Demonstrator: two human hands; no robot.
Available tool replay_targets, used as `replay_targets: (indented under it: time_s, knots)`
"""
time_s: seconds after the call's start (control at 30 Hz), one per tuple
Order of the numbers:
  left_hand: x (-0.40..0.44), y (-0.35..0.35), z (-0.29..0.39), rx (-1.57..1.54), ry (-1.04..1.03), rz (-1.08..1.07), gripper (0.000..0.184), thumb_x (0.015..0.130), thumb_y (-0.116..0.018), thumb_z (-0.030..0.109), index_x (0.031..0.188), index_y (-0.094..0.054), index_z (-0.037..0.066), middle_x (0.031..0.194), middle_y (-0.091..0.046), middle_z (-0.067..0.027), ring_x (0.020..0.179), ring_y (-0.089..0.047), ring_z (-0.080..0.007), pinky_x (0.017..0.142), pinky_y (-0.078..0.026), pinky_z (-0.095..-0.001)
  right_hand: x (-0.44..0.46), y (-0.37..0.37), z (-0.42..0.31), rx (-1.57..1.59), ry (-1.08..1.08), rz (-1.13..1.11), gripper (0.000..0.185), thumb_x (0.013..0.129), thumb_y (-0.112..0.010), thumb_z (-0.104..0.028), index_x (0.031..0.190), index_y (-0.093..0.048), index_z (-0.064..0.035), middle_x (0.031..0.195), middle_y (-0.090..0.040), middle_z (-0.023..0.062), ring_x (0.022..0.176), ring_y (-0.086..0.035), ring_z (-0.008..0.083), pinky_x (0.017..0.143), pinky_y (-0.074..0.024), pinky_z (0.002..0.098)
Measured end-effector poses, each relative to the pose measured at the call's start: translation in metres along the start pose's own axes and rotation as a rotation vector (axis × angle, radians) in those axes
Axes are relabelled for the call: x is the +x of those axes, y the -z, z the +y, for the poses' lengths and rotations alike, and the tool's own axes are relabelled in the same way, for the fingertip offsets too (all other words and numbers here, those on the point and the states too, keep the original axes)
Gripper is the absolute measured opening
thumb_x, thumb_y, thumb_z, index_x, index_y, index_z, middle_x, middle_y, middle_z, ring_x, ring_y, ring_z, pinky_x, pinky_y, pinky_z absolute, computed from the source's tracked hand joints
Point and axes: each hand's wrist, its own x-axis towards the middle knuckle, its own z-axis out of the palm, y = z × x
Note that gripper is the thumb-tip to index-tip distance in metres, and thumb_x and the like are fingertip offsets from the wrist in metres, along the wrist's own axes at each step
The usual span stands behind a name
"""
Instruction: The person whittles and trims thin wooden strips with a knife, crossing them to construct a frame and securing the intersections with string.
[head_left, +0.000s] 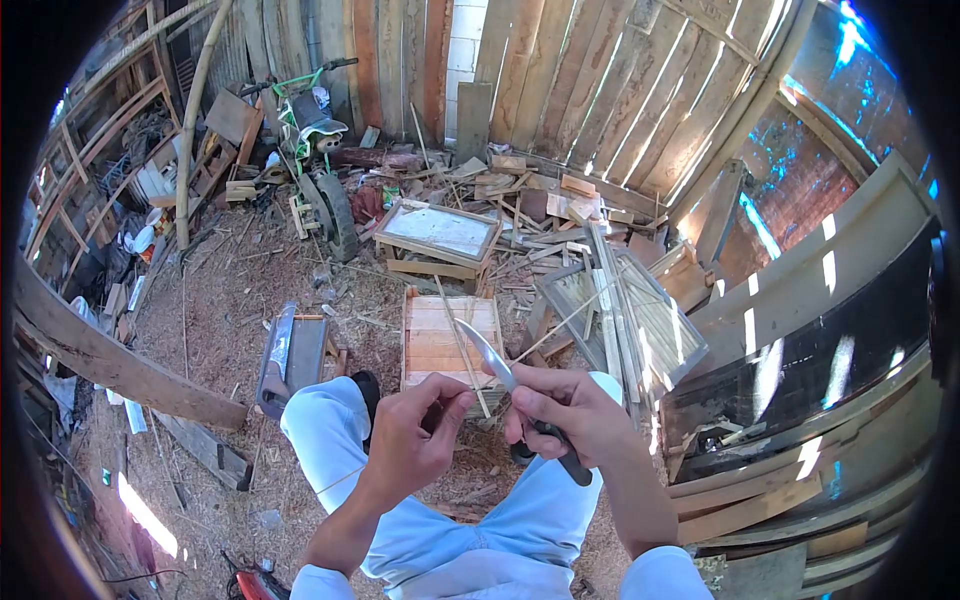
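Observation:
My right hand (565,415) grips a knife (488,352) by its black handle, the blade pointing up and to the left. Close beside it, my left hand (422,432) is closed in a pinch. A thin wooden strip (340,481) shows beside the left wrist, and a similar length runs out beyond the knife, apparently one piece passing through both hands; the fingers hide its middle. Below the hands stands a slatted wooden stool (425,335) with a longer thin stick (455,325) lying across it.
A handsaw (275,365) rests on a small bench at left. Ahead are a white-topped wooden box (440,230), a scrap wood pile (530,200) and a small motorbike (325,190). A mesh frame (655,320) leans at right. A slanted plank (130,350) crosses the left side.

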Motion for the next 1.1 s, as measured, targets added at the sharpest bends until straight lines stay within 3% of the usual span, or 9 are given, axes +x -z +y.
replay_targets:
  time_s: [0.13,0.2,0.3,0.53,0.7,0.77,0.83,0.9,1.1]
  knots:
    - [-0.003,0.004,0.0,-0.057,0.027,-0.013,0.009,0.088,-0.064,0.006,0.085,-0.062,-0.001,0.059,-0.056,-0.001,0.053,-0.046,-0.0039,0.047,-0.034,-0.0219,-0.004,0.009,-0.01,-0.038,-0.02,0.022,0.042,0.095,-0.056,-0.017,0.133,-0.049,-0.001,0.069,-0.057,0.0054,0.046,-0.041,0.0044,0.038,-0.0269,0.0176]
    - [-0.004,0.006,0.001,-0.058,0.033,-0.024,0.009,0.088,-0.064,0.006,0.084,-0.062,-0.001,0.059,-0.056,-0.001,0.052,-0.046,-0.0039,0.047,-0.034,-0.0218,-0.008,0.017,-0.018,-0.057,0.084,0.075,0.023,0.096,-0.054,-0.018,0.109,-0.06,0.0007,0.072,-0.057,0.0038,0.049,-0.042,0.0041,0.04,-0.0295,0.0181]
    - [-0.008,0.01,0.002,-0.06,0.041,-0.034,0.009,0.087,-0.064,0.006,0.084,-0.062,-0.002,0.059,-0.056,-0.0012,0.053,-0.046,-0.0035,0.047,-0.034,-0.0219,-0.01,0.029,-0.026,-0.021,0.096,0.059,0.023,0.096,-0.054,-0.017,0.108,-0.06,0.0013,0.072,-0.057,0.0033,0.049,-0.042,0.0041,0.039,-0.0291,0.0181]
    - [-0.019,0.012,-0.018,-0.091,0.062,-0.004,0.008,0.088,-0.063,0.006,0.086,-0.062,-0.002,0.059,-0.057,-0.001,0.052,-0.046,-0.0025,0.046,-0.035,-0.0214,-0.022,0.049,-0.043,0.072,0.227,0.268,0.032,0.096,-0.055,-0.017,0.124,-0.055,-0.0021,0.071,-0.057,0.0039,0.046,-0.042,0.0042,0.039,-0.0305,0.0177]
    - [-0.011,0.007,-0.011,-0.134,0.063,0.019,0.007,0.089,-0.063,0.005,0.087,-0.062,-0.002,0.057,-0.055,-0.0009,0.05,-0.043,-0.003,0.044,-0.033,-0.0223,-0.022,0.031,-0.032,0.025,0.16,0.241,0.041,0.096,-0.053,-0.017,0.134,-0.046,-0.003,0.071,-0.058,0.005,0.045,-0.042,0.0047,0.038,-0.0307,0.018]
    - [-0.007,0.007,-0.007,-0.112,0.113,-0.029,0.012,0.091,-0.06,0.008,0.086,-0.062,-0.003,0.063,-0.058,0.0005,0.057,-0.049,-0.0022,0.05,-0.036,-0.0199,-0.023,0.027,-0.031,0.144,0.287,0.242,0.044,0.096,-0.054,-0.017,0.137,-0.042,-0.0032,0.072,-0.058,0.0058,0.043,-0.042,0.0049,0.038,-0.0309,0.0183]
    - [-0.005,0.004,-0.015,-0.1,0.078,-0.002,0.011,0.09,-0.062,0.008,0.087,-0.062,-0.002,0.059,-0.055,-0.0002,0.053,-0.045,-0.0031,0.046,-0.033,-0.022,-0.024,0.032,-0.028,0.18,0.359,0.235,0.047,0.096,-0.054,-0.018,0.139,-0.04,-0.0036,0.072,-0.06,0.0074,0.043,-0.042,0.0055,0.038,-0.0308,0.0185]
    - [-0.004,0.001,-0.02,-0.09,0.043,0.03,0.01,0.089,-0.063,0.009,0.087,-0.062,-0.001,0.055,-0.052,-0.0009,0.048,-0.041,-0.0039,0.043,-0.03,-0.024,-0.024,0.029,-0.025,-0.026,0.307,0.339,0.05,0.096,-0.053,-0.017,0.141,-0.036,-0.0028,0.066,-0.056,0.0043,0.04,-0.039,0.0051,0.036,-0.0278,0.0174]
    - [-0.002,-0.003,-0.003,-0.078,0.093,-0.021,0.011,0.091,-0.061,0.009,0.088,-0.062,-0.002,0.063,-0.058,0.0004,0.057,-0.046,-0.0021,0.05,-0.034,-0.0202,-0.003,0.003,-0.002,-0.109,0.084,0.012,0.043,0.096,-0.054,-0.017,0.135,-0.045,-0.003,0.071,-0.06,0.0075,0.047,-0.042,0.006,0.04,-0.03,0.0196]
